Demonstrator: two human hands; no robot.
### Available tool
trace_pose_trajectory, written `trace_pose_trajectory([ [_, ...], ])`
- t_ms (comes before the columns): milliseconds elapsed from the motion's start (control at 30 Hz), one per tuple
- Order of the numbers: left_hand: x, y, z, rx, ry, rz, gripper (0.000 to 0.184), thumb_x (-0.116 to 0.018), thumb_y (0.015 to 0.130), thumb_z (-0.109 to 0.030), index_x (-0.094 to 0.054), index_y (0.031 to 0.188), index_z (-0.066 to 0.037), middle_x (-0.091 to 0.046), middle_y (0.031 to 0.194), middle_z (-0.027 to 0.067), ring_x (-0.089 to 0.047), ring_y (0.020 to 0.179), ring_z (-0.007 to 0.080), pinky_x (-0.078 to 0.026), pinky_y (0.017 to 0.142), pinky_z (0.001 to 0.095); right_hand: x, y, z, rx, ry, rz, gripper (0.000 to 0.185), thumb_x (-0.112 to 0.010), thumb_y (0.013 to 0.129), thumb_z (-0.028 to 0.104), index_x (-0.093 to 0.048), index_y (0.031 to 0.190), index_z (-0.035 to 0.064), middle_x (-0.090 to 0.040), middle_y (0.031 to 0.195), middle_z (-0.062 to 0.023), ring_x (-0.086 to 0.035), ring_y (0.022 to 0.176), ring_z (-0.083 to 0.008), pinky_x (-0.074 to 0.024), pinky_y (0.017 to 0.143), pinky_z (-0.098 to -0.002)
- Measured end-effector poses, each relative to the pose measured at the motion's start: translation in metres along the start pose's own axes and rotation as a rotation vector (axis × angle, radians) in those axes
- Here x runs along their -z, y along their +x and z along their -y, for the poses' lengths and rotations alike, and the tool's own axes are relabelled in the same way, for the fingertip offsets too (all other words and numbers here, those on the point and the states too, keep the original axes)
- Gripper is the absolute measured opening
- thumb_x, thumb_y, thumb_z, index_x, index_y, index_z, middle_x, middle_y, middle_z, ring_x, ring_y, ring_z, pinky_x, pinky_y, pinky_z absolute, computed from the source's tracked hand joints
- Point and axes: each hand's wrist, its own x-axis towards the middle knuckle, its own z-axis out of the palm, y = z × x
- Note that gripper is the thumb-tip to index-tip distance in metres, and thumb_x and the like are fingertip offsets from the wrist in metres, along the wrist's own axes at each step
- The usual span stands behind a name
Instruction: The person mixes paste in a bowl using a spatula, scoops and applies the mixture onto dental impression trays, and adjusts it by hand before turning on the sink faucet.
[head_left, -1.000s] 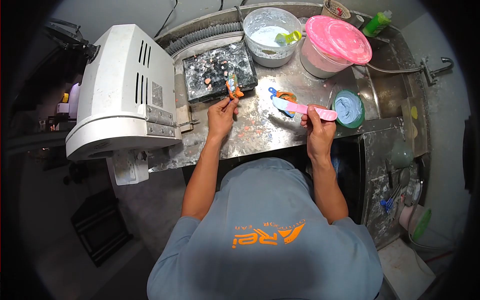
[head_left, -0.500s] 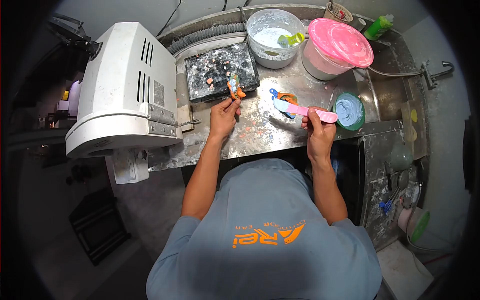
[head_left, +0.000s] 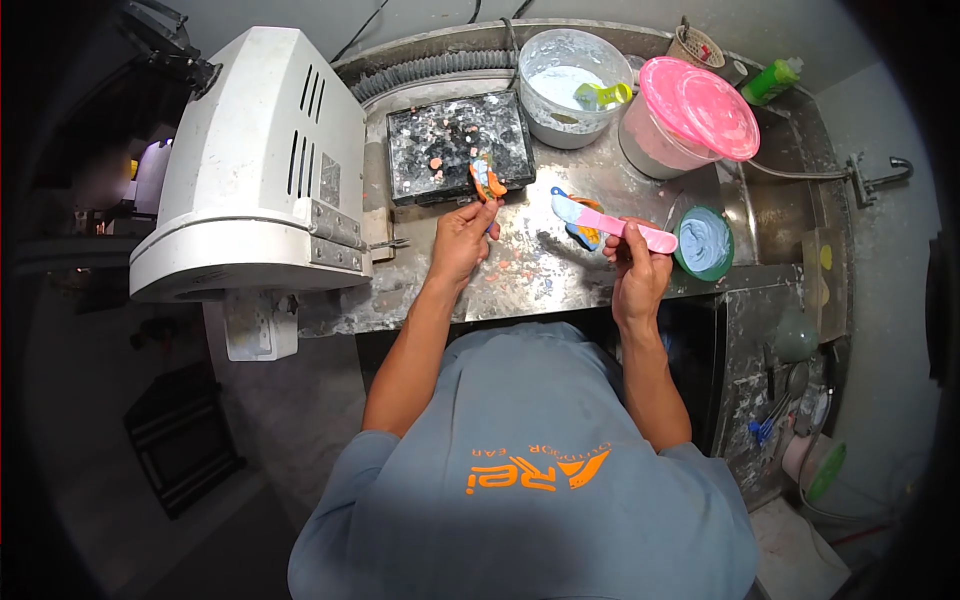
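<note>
My left hand (head_left: 465, 240) pinches a small orange piece with pale blue paste in it (head_left: 486, 180), at the front edge of a black speckled box (head_left: 455, 140). In my right hand (head_left: 641, 275) is a pink spatula (head_left: 630, 232), its blade coated with light blue paste and pointing left. Below the blade, partly covered by it, a blue and orange piece (head_left: 584, 236) lies on the metal counter. Just right of my right hand stands a green bowl of blue paste (head_left: 705, 243).
A large white machine (head_left: 255, 150) fills the left. Behind the counter (head_left: 520, 270) stand a tub of white powder with a green scoop (head_left: 568, 95), a pink-lidded tub (head_left: 700, 108), a basket (head_left: 697, 47) and a green bottle (head_left: 772, 82). A faucet (head_left: 880, 175) is at right.
The camera view has shifted slightly. My left hand and its orange piece have moved a little to the right relative to the black box; my right hand still holds the spatula.
</note>
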Motion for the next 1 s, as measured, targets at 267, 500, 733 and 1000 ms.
trace_pose_trajectory([
  [267,-0.005,0.002,0.004,-0.043,0.014,-0.041,0.032,-0.063,0.100,-0.030,-0.068,0.110,-0.001,-0.059,0.068,0.0005,-0.037,0.038,0.0006,-0.025,0.035,0.0191,-0.062,0.005,0.006,0.132,-0.210,0.150,0.016,-0.063,0.097,0.011,-0.064,0.106,-0.0020,-0.068,0.083,-0.0057,-0.065,0.073,-0.0113,-0.0528,0.068,-0.0250],
  [500,-0.008,0.001,0.004,-0.079,-0.012,-0.061,0.026,-0.063,0.100,-0.030,-0.069,0.101,-0.005,-0.059,0.066,-0.0002,-0.038,0.038,0.0005,-0.025,0.034,0.0195,-0.104,0.013,-0.004,0.511,-0.589,0.254,0.012,-0.069,0.091,0.009,-0.065,0.097,-0.0012,-0.070,0.080,-0.0136,-0.070,0.071,-0.0184,-0.0524,0.064,-0.0310],
  [733,-0.005,0.001,0.006,-0.065,-0.050,-0.043,0.022,-0.063,0.100,-0.026,-0.072,0.107,-0.006,-0.059,0.066,-0.0012,-0.037,0.041,0.0009,-0.025,0.037,0.0212,-0.106,0.009,-0.015,0.591,-0.691,0.281,0.014,-0.068,0.091,0.011,-0.065,0.098,-0.0010,-0.068,0.078,-0.0144,-0.069,0.069,-0.0248,-0.0515,0.061,-0.0347],
  [1000,-0.001,0.005,0.011,-0.096,-0.049,-0.018,0.021,-0.059,0.102,-0.021,-0.070,0.105,-0.003,-0.059,0.069,0.0003,-0.039,0.040,0.0005,-0.025,0.035,0.0192,-0.102,-0.005,-0.004,0.600,-0.679,0.349,0.013,-0.068,0.091,0.009,-0.065,0.098,-0.0012,-0.068,0.077,-0.0141,-0.068,0.064,-0.0222,-0.0513,0.057,-0.0323],
])
